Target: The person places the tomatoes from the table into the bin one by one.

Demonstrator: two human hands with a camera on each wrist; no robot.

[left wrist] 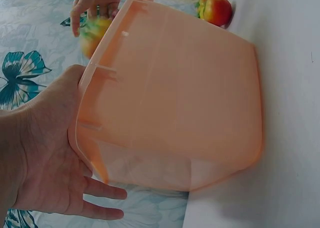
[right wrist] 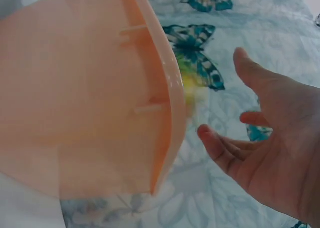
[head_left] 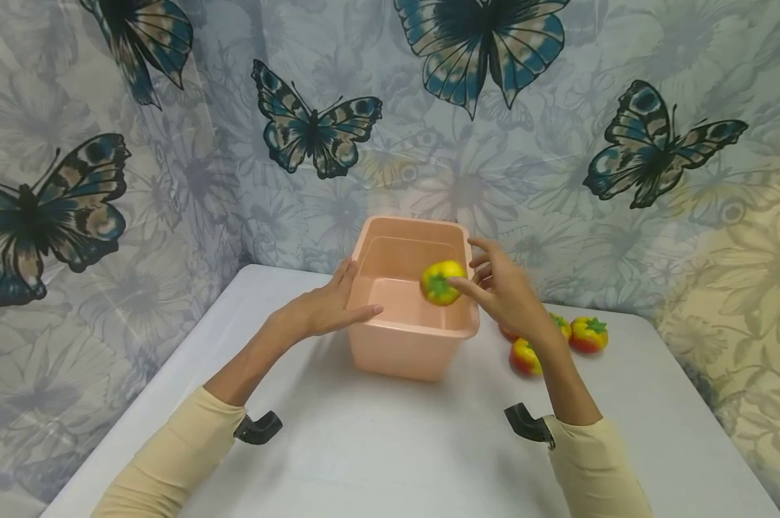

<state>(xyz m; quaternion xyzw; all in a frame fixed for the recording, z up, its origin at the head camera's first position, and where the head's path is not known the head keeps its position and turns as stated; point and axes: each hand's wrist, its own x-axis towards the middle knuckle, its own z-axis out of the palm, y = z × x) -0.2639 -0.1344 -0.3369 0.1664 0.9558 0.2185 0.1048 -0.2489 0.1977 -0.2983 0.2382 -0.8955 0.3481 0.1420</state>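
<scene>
A peach-coloured plastic bin (head_left: 396, 351) stands on the white table. My left hand (head_left: 322, 306) rests at its left rim and near corner, fingers straight. In the left wrist view, the left hand (left wrist: 52, 148) lies along the rim with two fingers stretched past the wall. A yellow-green bell pepper (head_left: 439, 283) is at the bin's opening, right side, blurred in both wrist views. My right hand (head_left: 509, 295) is beside it over the right rim, thumb near the pepper. In the right wrist view, the right hand (right wrist: 270, 143) has spread fingers, and a gap separates it from the pepper (right wrist: 191, 90).
Several red-and-yellow peppers (head_left: 588, 335) lie on the table (head_left: 390, 446) right of the bin, partly behind my right forearm. A butterfly-patterned cloth (head_left: 468, 165) hangs behind and at both sides. Black pieces (head_left: 258, 428) show at both sleeves.
</scene>
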